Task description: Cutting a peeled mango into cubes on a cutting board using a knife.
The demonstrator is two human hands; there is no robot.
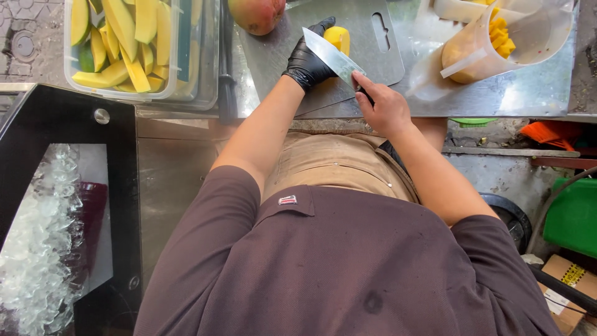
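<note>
My left hand wears a black glove and rests its fingers on a yellow mango piece on the grey cutting board. My bare right hand grips the handle of a broad knife, whose blade angles up-left toward the mango piece. A whole red-green mango lies at the board's far edge.
A clear box of yellow mango slices stands at the far left. A clear plastic cup with mango chunks lies tilted at the far right on the steel counter. Crushed ice fills a bin at lower left. A green crate sits at right.
</note>
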